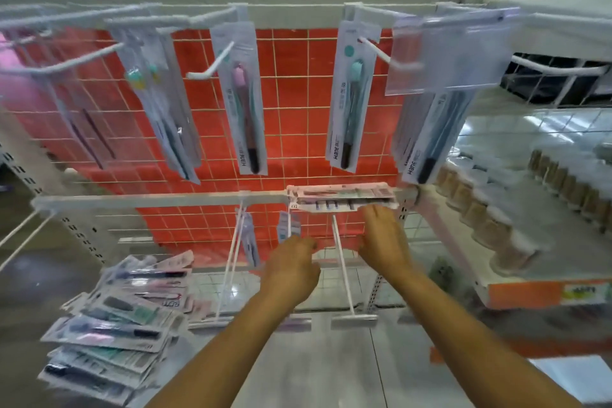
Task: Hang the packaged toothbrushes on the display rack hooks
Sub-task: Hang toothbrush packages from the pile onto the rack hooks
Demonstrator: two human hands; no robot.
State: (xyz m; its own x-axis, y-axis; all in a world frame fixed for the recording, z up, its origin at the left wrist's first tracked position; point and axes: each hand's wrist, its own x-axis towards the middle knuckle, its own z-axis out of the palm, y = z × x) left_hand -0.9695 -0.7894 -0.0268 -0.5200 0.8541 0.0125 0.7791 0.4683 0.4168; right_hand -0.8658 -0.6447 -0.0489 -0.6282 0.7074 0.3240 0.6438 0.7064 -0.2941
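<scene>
head view, wide and a little blurred: several packaged toothbrushes (244, 100) already hang from the upper hooks (212, 66) of the display rack (159, 200). a loose pile of packs (122, 318) waits at lower left, so i judge much is left. at centre, the right hand (381, 235) holds a flat pack (342, 197) sideways against the lower bar, fingers around its edge. the left hand (291, 270) reaches toward a lower hook (342, 262), fingers curled; whether it pinches anything i cannot tell. two hanging packs read "hane"; other print is too small.
</scene>
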